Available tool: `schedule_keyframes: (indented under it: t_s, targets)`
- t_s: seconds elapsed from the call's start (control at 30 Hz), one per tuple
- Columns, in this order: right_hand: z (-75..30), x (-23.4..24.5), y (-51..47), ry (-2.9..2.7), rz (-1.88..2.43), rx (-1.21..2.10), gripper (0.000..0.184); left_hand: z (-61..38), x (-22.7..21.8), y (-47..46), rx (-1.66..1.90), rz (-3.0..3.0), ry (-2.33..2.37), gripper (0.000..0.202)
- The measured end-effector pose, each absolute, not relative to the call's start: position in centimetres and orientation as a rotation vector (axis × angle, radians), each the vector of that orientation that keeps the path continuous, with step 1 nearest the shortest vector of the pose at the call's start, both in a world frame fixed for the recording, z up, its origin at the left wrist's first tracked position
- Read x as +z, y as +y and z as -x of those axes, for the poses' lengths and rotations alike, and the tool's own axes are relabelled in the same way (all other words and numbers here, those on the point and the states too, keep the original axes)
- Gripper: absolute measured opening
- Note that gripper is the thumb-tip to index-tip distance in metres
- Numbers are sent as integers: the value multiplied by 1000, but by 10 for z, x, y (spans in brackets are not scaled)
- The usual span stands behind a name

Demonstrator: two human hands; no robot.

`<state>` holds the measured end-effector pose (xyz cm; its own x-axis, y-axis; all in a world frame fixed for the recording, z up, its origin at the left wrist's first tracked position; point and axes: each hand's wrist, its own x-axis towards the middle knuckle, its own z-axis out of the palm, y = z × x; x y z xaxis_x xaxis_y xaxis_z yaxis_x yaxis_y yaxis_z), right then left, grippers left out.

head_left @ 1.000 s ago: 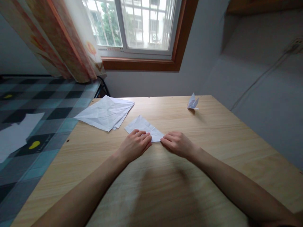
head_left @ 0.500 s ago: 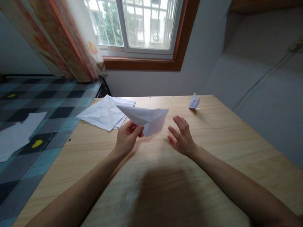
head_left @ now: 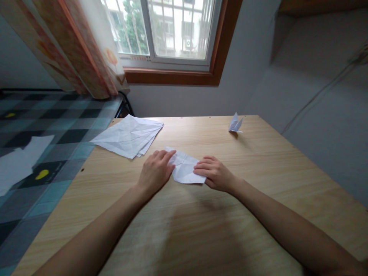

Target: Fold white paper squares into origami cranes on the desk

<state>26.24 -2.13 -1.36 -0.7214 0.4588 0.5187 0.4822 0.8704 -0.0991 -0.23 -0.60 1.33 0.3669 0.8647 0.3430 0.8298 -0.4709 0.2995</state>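
A folded sheet of white paper [head_left: 185, 168], with creases across it, is held low over the wooden table between my two hands. My left hand [head_left: 156, 170] grips its left edge between thumb and fingers. At the right corner, my right hand [head_left: 214, 172] has its fingers laid over the top and its thumb mostly hidden below. Beyond my left hand lies a stack of creased white paper sheets [head_left: 129, 136]. A small folded paper figure [head_left: 235, 124] with upright points stands near the far right of the table.
The wooden table [head_left: 273, 191] reaches to the wall under the window [head_left: 178, 34]. On the left is a bed with a checked cover [head_left: 71, 115], bearing loose white paper [head_left: 17, 165]. A curtain [head_left: 86, 50] hangs beside the window.
The folded paper has come down and turned flatter towards me. My right hand, open and apart from it before, has closed on its right corner. My left hand still holds it.
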Motion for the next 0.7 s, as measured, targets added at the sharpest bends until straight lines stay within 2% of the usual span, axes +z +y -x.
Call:
schedule_keyframes:
  t_s: [0.07, 0.17, 0.33, 0.4, 0.47, 0.6, 0.7]
  targets:
    - [-262, -13, -21, -2462, 708, 45, 18, 4, 8, -4, 568, -2730, 1341, 35]
    - [-259, -10, -23, -2354, 840, 176, 14, 6, 1, -1, 357, -2790, 1219, 41]
    - [-251, -10, -26, -2103, 1218, 292, 20, 5, 3, -3, 282, -2777, 1204, 47]
    - [-248, -12, -25, -2085, 1256, 263, 32, 2, 5, -5, 299, -2748, 1229, 46]
    - [-246, -13, -23, -2121, 1251, 191, 38, -1, 6, -8, 315, -2735, 1257, 47]
    - [-249, -13, -20, -2313, 1081, 52, 23, -5, 4, -10, 354, -2784, 1270, 50]
    - [-255, -9, -20, -2472, 901, 83, 22, -3, 1, -10, 376, -2835, 1225, 45]
